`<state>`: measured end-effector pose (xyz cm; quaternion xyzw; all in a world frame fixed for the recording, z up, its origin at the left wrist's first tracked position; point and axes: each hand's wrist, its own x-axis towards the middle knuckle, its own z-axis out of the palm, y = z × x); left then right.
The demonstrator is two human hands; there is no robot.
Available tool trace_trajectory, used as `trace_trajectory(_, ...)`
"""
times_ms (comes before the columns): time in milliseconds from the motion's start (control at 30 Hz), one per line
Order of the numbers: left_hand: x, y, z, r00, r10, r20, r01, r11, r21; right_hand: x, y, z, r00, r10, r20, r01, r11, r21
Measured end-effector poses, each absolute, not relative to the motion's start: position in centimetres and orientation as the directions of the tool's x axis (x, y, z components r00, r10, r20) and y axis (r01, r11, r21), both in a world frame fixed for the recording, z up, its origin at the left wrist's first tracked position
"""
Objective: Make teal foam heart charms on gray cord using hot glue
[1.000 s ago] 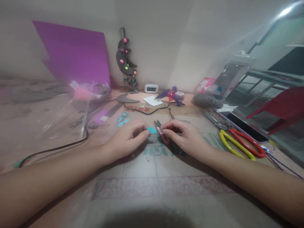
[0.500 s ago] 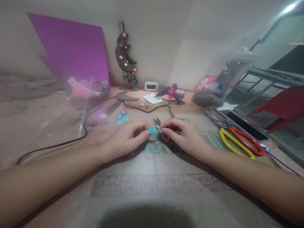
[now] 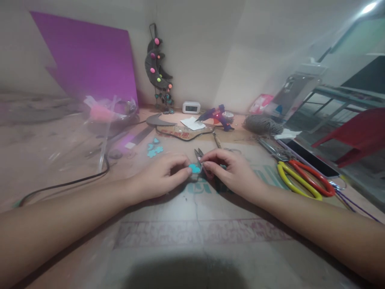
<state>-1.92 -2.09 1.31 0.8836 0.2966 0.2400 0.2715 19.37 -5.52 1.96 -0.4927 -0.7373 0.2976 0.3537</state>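
My left hand [image 3: 167, 174] pinches a turquoise flower-shaped cut-out [image 3: 195, 168] between thumb and fingertips. Facing it, my right hand [image 3: 230, 168] has its thumb and forefinger pressed together close to the cut-out's right edge. What those fingers pinch is too small to make out; a thin pale strand seems to show there. Small dark scissors [image 3: 198, 153] lie right at the right fingertips, blades pointing away and partly parted, their handles partly hidden by the hand. Several turquoise cut-outs [image 3: 155, 151] rest on the table beyond my left hand.
A purple glue gun [image 3: 215, 114] stands at the back with its black cord across the cardboard. Big scissors with red and yellow handles [image 3: 300, 180], a phone [image 3: 313, 158] and grey yarn [image 3: 262, 125] lie right. A grey moon ornament [image 3: 158, 70] hangs against the wall.
The turquoise cut-out has turned a little and shows more of its face, having shifted slightly right. Both hands stay almost in place; the view has tilted slightly.
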Motion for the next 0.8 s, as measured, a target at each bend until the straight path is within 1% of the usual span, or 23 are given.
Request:
trace_trajectory(167, -1.86, -2.02, 1.2, 0.737, 0.635, 0.233, 0.394, -0.683, 0.615, 19.31, -5.58, 1.97, -0.277, 0.924, 0.264, 0.55, 0.378, -0.744)
trace_trajectory(500, -1.88, -1.89, 1.08, 0.756, 0.613, 0.232, 0.375, -0.695, 0.614, 19.25, -5.77, 2.1, -0.341, 0.868, 0.361, 0.589, 0.497, -0.638)
trace_trajectory(800, -1.8, -1.95, 1.17, 0.749, 0.618, 0.238, 0.387, -0.701, 0.599, 19.28, -5.86, 2.06, -0.378, 0.837, 0.394, 0.576, 0.547, -0.608)
